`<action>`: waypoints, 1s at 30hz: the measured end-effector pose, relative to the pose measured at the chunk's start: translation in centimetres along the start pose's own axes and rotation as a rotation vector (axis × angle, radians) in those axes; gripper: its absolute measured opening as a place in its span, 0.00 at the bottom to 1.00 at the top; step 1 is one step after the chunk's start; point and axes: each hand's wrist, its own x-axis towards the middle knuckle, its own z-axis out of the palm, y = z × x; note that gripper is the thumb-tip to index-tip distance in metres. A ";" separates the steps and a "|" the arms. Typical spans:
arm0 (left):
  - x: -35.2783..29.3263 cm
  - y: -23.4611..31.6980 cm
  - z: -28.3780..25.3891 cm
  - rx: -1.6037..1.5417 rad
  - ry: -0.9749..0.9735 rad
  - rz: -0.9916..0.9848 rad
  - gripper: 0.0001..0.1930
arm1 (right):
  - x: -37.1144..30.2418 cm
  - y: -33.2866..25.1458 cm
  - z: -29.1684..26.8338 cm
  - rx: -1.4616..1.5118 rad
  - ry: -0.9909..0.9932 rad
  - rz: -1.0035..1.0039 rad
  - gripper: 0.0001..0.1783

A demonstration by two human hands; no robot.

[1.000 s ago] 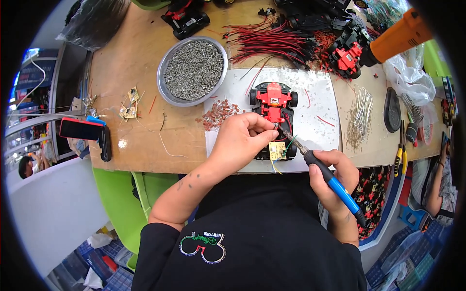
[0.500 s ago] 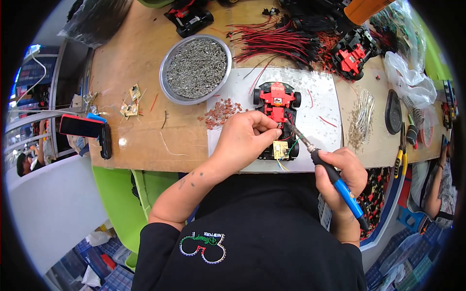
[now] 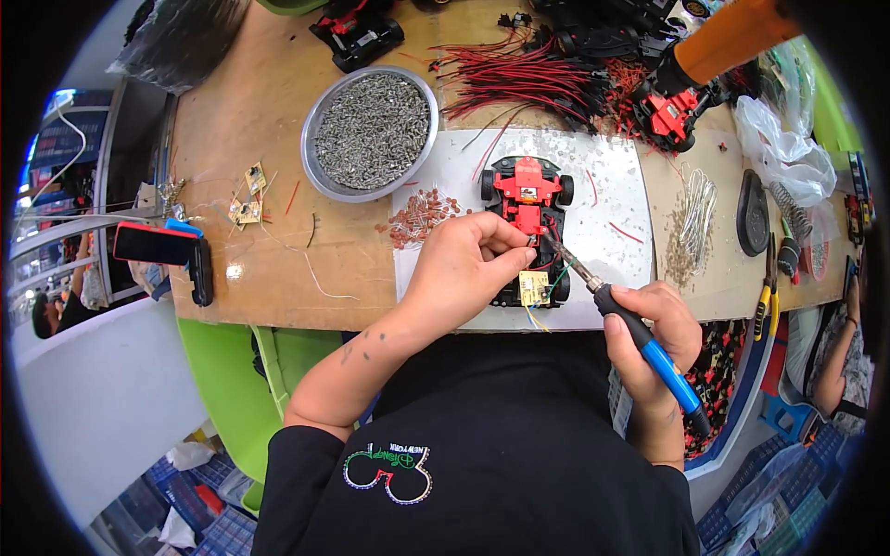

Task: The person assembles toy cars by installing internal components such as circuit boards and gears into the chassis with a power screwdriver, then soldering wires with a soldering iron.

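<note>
Wooden workbench (image 3: pixel 269 269), toy-car chassis (image 3: pixel 527 182) at two o'clock near centre, orange tool (image 3: pixel 734 42) cut off beyond, left hand (image 3: pixel 471 262) pinched over chassis, contents hidden, right hand (image 3: pixel 660 326) holding blue soldering iron (image 3: pixel 671 373), tip (image 3: pixel 558 245) indistinct.

Black shirt (image 3: pixel 501 445): upside-down green and white lettering (image 3: pixel 399 457). Toy car chassis (image 3: pixel 527 219): small label (image 3: pixel 528 194), print unreadable.

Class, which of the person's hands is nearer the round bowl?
Left. The left hand is below and right of the bowl; the right hand, holding the soldering iron, is farther off, lower right.
</note>
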 end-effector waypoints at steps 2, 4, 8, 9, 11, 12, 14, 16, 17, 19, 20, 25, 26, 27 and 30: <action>0.0 0.0 0.0 0.003 0.000 -0.002 0.08 | 0.0 0.0 0.1 0.003 -0.002 -0.002 0.15; 0.1 0.1 -0.1 0.005 0.001 -0.003 0.08 | -0.1 -0.1 0.1 0.001 -0.008 0.018 0.14; 0.1 0.2 -0.1 0.024 -0.012 -0.006 0.08 | -0.1 -0.2 0.2 -0.002 -0.001 0.028 0.14; 0.1 0.2 -0.1 0.025 -0.014 -0.011 0.08 | 0.0 -0.2 0.2 -0.003 0.000 0.032 0.14; 0.1 0.1 0.0 -0.002 -0.006 -0.003 0.08 | 0.0 -0.3 0.2 -0.002 0.000 0.035 0.14; 0.1 0.0 0.0 -0.029 0.002 0.006 0.08 | 0.1 -0.2 0.2 0.000 0.001 0.030 0.14; -0.1 0.0 0.0 -0.019 0.013 0.013 0.07 | 0.1 -0.2 0.2 0.003 0.004 0.026 0.14; -0.4 0.0 0.0 -0.008 0.024 0.021 0.07 | 0.2 -0.1 0.1 -0.001 -0.006 0.011 0.14; -0.6 0.2 -0.1 0.030 0.040 0.040 0.07 | 0.3 -0.1 0.1 0.000 -0.004 0.012 0.14; -0.8 0.4 -0.3 0.070 0.057 0.058 0.06 | 0.5 -0.1 0.4 0.020 0.001 -0.017 0.14; -0.8 0.5 -0.5 0.098 0.061 0.069 0.06 | 0.4 -0.2 0.3 0.022 0.002 -0.017 0.14; -0.2 0.7 -1.2 0.167 0.025 0.063 0.07 | 0.4 -0.5 0.4 0.032 -0.079 0.024 0.13; 0.1 0.7 -1.4 0.191 0.003 0.035 0.07 | 0.5 -0.4 0.5 0.034 -0.079 0.023 0.13; 0.2 0.7 -1.5 0.216 -0.018 0.007 0.07 | 0.6 -0.2 0.7 0.023 -0.063 -0.015 0.14; 0.5 0.8 -1.4 0.211 -0.033 -0.046 0.07 | 0.7 0.0 0.9 0.015 -0.049 -0.055 0.15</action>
